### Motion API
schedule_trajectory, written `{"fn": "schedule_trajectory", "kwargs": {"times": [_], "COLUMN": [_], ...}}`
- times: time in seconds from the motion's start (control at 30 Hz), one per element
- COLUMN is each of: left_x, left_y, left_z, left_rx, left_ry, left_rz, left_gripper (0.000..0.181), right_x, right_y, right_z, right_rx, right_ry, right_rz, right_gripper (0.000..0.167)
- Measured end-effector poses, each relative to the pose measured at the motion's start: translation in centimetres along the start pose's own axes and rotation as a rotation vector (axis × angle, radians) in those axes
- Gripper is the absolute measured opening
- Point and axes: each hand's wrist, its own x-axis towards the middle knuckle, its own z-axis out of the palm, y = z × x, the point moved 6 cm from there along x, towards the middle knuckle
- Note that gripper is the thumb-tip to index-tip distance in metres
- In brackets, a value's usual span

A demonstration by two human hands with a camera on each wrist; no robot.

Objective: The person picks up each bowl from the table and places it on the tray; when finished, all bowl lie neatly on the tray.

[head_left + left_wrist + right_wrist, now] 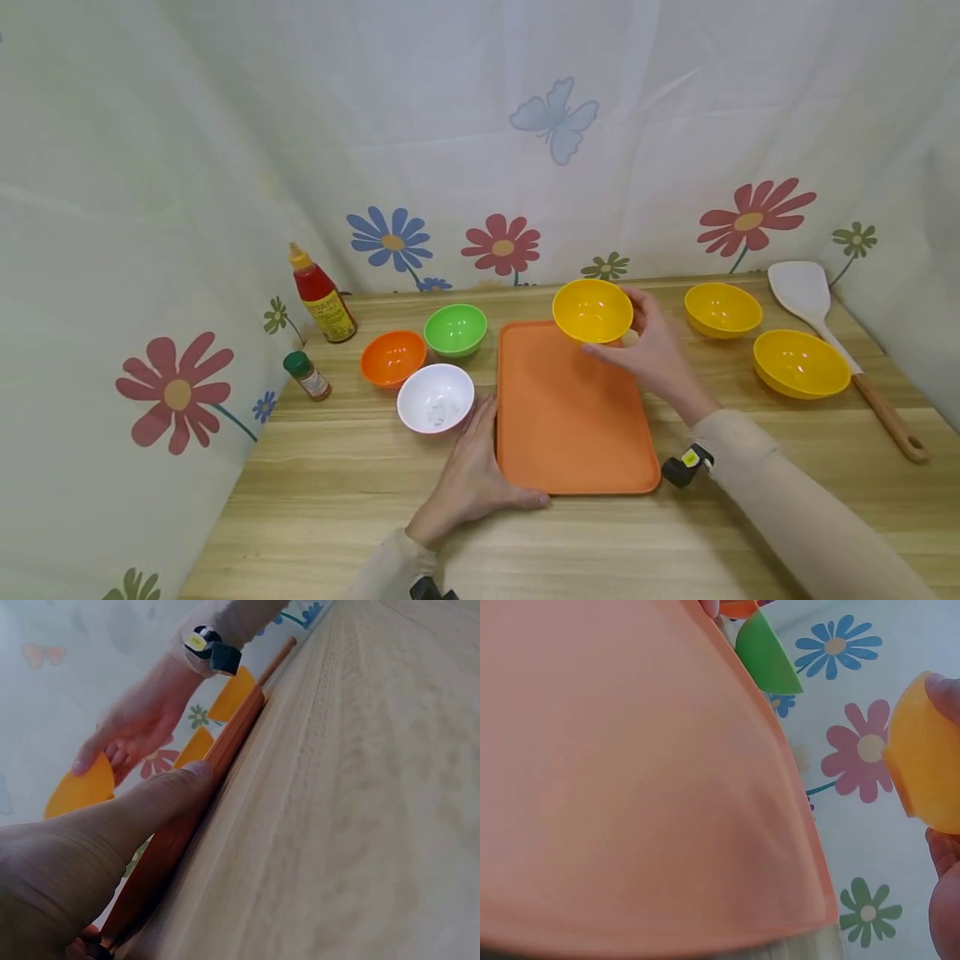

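Note:
A yellow bowl (592, 312) is held up over the far end of an orange tray (573, 425) by my right hand (660, 354), thumb on the near side and fingers behind it. The right wrist view shows the same yellow bowl (926, 761) clear of the tray surface. My left hand (472, 475) rests at the tray's near left corner, its thumb along the front edge and its fingers along the left side. In the left wrist view that thumb (169, 795) touches the tray's rim. A white bowl (436, 398) stands just beyond the left fingertips.
Left of the tray are an orange bowl (393, 358), a green bowl (456, 329), a red sauce bottle (324, 298) and a green-capped spice jar (307, 375). Two more yellow bowls, one far (722, 310) and one nearer (799, 364), sit right, beside a white spatula (806, 292). A printed curtain closes the back.

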Motion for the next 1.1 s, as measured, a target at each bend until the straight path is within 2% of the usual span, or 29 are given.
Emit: {"fn": "schedule_trajectory", "kwargs": {"times": [0.3, 0.67, 1.1], "left_x": [0.0, -0.1, -0.2], "left_y": [0.0, 0.3, 0.3], "left_z": [-0.1, -0.2, -0.1], "left_rx": [0.005, 0.011, 0.021], "left_ry": [0.008, 0.001, -0.017], "left_rz": [-0.007, 0.004, -0.023], "left_gripper": [0.159, 0.16, 0.161], "right_x": [2.4, 4.0, 5.4], "right_y": [-0.4, -0.1, 1.5], "right_z": [3.0, 6.3, 9.1], "right_rx": [0.054, 0.084, -0.021], "right_ry": [-0.027, -0.075, -0.104], "right_rz": [-0.052, -0.075, -0.01], "right_gripper": [0.105, 0.104, 0.102]}}
